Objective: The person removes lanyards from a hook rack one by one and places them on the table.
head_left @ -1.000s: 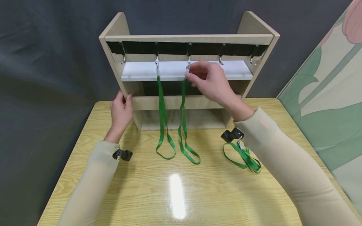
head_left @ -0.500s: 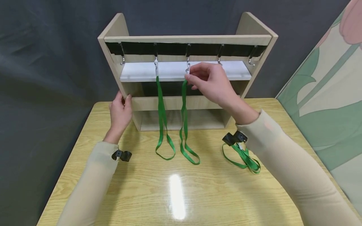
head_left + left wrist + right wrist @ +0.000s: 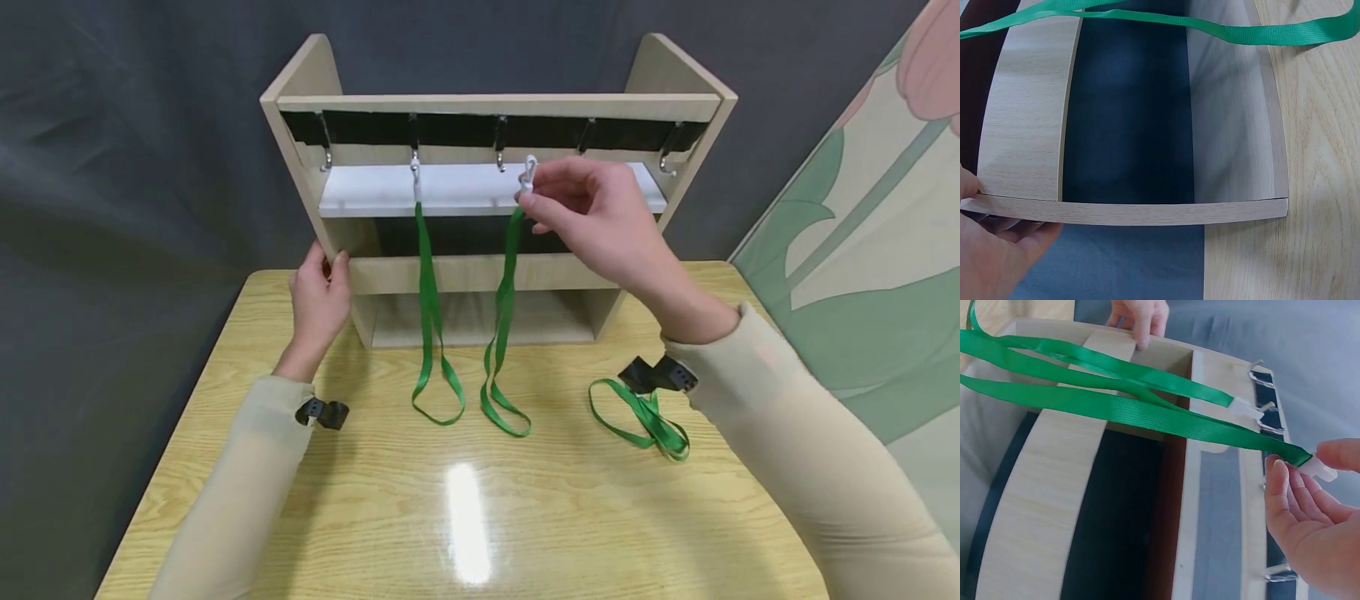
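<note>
Only the head view shows the third lanyard [image 3: 660, 429], lying bunched on the table [image 3: 360, 517] near the right cuff [image 3: 712, 350]. The left wrist view shows what the head view partly hides: the left hand [image 3: 318, 292] grips the edge of the rack's side panel [image 3: 1129, 212], thumb on one face, fingers on the other. The right wrist view gives the far side of the right hand [image 3: 603, 212], with digits on both sides of a white clip [image 3: 1319, 469], pinching it. That clip tops the held lanyard [image 3: 506, 292], so the clip is at the fingertips and the green strap hangs below them, in front of the rack [image 3: 465, 275]. The clip is off the middle hook [image 3: 500, 160], just right of it. The second lanyard [image 3: 427, 292] hangs from the next hook to the left
</note>
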`<state>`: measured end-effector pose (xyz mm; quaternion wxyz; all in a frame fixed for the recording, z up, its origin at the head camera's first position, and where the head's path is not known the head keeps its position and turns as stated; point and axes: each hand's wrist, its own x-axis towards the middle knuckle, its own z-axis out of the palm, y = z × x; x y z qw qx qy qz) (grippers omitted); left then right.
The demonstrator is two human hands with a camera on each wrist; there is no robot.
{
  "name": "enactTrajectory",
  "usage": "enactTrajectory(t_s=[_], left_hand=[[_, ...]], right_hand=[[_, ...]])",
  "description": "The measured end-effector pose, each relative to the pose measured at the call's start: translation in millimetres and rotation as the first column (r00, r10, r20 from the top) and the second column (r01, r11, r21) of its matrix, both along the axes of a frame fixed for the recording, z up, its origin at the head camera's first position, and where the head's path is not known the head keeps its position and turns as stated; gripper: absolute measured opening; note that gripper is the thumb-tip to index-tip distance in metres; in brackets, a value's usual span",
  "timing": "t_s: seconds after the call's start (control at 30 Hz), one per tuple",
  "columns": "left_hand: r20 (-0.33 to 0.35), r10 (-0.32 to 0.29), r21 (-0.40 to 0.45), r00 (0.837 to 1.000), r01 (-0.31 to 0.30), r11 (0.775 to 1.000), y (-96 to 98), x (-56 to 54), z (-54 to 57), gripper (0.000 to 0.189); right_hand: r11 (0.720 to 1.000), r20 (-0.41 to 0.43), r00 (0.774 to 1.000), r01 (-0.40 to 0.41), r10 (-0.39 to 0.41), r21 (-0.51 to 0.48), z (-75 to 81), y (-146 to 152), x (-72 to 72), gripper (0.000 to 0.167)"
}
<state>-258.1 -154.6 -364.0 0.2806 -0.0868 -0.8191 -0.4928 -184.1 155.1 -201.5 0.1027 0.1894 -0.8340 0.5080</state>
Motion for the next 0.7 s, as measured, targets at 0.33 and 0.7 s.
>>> enactTrajectory(t_s=[0.33,0.7], left_hand=[[-0.007,-0.012,0.006,1.000,0.012,1.000,0.3,0.4,-0.3,0.031],[-0.012,-0.002,-0.008,1.000,0.002,1.000,0.2,1.1,1.4,0.031]], right_hand=[[0.999,-0.112,0.994,0.000,-0.005,-0.050,21.3,21,13.7,0.020],[0.990,-0.156,0.987,0.005,-0.027,-0.139,43.7,33,16.8,0.020]])
